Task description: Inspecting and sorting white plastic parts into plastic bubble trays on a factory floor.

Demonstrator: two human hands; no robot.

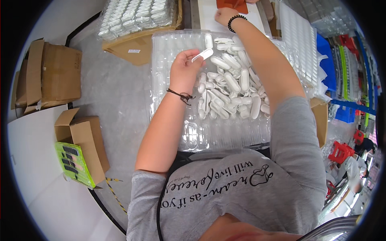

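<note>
My left hand pinches a white oblong plastic shell between thumb and fingers, above the left part of a clear blister tray. Beside it, a single white shell stands at the tray's far side. To the right lies a loose heap of white oblong shells, piled over one another. My right hand reaches past the tray to a white surface, its fingers curled closed. What they hold, if anything, is hidden. An orange-red flat piece lies just beyond that hand.
Stacked trays of white pieces rest on a cardboard box at the far left. Open cartons stand on the floor to the left. White trays are stacked at right, near blue bins. Part of another person's hand shows at the far edge.
</note>
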